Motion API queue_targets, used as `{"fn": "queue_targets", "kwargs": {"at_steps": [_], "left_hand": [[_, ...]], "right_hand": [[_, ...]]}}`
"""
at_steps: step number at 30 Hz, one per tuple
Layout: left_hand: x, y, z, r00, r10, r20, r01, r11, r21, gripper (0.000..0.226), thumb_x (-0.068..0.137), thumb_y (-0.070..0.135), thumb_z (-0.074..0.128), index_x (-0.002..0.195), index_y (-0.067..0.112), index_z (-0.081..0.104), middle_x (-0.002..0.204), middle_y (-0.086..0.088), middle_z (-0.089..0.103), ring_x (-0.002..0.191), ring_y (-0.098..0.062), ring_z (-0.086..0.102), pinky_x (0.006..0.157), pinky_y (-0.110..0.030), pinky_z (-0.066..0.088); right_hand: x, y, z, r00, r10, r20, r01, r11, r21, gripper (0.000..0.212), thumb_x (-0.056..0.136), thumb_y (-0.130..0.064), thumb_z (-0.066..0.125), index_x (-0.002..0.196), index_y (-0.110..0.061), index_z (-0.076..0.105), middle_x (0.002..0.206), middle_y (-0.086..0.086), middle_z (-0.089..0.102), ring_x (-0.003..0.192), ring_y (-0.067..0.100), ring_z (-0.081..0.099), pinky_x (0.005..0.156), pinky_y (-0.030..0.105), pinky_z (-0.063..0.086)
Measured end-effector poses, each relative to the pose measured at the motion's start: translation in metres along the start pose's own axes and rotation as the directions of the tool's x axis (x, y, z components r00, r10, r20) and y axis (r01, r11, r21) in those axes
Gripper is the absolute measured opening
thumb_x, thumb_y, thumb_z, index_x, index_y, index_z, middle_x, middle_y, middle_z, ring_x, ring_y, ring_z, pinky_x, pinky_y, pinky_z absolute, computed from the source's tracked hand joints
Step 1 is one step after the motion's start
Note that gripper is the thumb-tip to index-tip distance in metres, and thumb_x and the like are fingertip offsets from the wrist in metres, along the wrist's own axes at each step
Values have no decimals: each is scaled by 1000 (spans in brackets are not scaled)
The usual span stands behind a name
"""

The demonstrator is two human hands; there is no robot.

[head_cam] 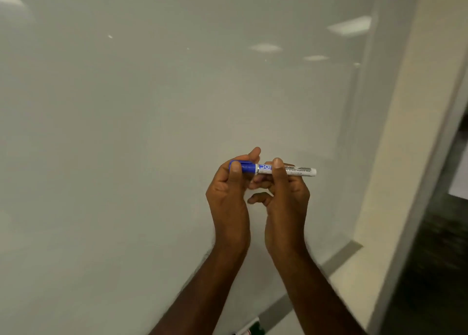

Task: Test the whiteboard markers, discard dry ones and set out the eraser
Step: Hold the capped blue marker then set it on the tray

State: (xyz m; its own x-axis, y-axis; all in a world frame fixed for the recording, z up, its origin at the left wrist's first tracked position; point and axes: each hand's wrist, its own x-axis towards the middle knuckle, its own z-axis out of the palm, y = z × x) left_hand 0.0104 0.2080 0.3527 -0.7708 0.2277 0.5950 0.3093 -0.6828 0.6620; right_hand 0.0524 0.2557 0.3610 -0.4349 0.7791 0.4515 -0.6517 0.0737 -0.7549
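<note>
I hold a blue whiteboard marker (298,170) level in front of the whiteboard (126,132). Its blue cap (247,168) points left and sits on the white barrel. My left hand (229,197) pinches the cap between thumb and fingers. My right hand (286,195) grips the barrel, thumb on top over the label. The board's surface shows no marks, only reflections of ceiling lights. No eraser is in view.
At the bottom edge, below my forearms, lie other markers (250,328), one with a green cap, partly hidden. The board's grey frame (339,258) runs along the lower right. A cream wall (405,157) and a dark doorway stand to the right.
</note>
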Motion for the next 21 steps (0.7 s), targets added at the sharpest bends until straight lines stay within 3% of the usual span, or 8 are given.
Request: {"fn": "queue_targets", "kwargs": {"at_steps": [2, 6, 11, 16, 19, 21], "left_hand": [[-4, -18, 1, 1000, -8, 24, 6, 997, 83, 28, 101, 26, 51, 108, 8, 70, 115, -2, 75, 112, -20, 69, 104, -42, 50], [-17, -46, 8, 991, 17, 130, -52, 960, 275, 12, 94, 13, 66, 101, 12, 75, 96, 6, 77, 95, -8, 70, 86, -13, 49], [-30, -85, 19, 942, -45, 333, -84, 927, 364, 11, 85, 14, 76, 95, 12, 78, 91, 8, 77, 89, -3, 69, 81, -6, 42], [-50, -138, 30, 897, -113, 428, -81, 909, 410, 11, 84, 16, 79, 95, 14, 78, 93, 9, 76, 91, -9, 70, 84, -11, 45], [-60, -173, 35, 840, -42, 541, -225, 880, 418, 13, 83, 19, 80, 95, 13, 79, 93, 4, 77, 87, -12, 70, 82, -30, 54], [-66, -196, 36, 789, 3, 614, -342, 832, 436, 17, 84, 26, 79, 96, 14, 79, 93, 4, 77, 85, -13, 70, 81, -35, 55]], "right_hand": [[6, 0, -27, 999, 32, -44, -35, 997, -67, 22, 97, -27, 61, 96, -8, 71, 83, 12, 76, 74, 23, 71, 53, 30, 55], [20, -5, -82, 991, 110, -72, -119, 984, -136, 30, 79, -37, 71, 92, -10, 75, 82, 8, 76, 73, 20, 71, 59, 27, 57], [24, -7, -160, 973, 217, -75, -226, 965, -132, 26, 79, -20, 70, 100, -6, 73, 81, 8, 75, 74, 17, 72, 66, 25, 60], [15, 1, -230, 952, 247, -181, -267, 959, -95, 27, 80, -10, 69, 107, -6, 71, 84, 13, 76, 75, 19, 75, 67, 25, 61], [9, 11, -263, 935, 260, -240, -292, 950, -110, 28, 77, -10, 71, 105, -5, 71, 86, 12, 76, 77, 20, 74, 70, 27, 62], [6, 17, -283, 925, 274, -263, -316, 939, -133, 28, 75, -9, 73, 103, -5, 72, 87, 11, 76, 78, 20, 74, 71, 27, 62]]}}
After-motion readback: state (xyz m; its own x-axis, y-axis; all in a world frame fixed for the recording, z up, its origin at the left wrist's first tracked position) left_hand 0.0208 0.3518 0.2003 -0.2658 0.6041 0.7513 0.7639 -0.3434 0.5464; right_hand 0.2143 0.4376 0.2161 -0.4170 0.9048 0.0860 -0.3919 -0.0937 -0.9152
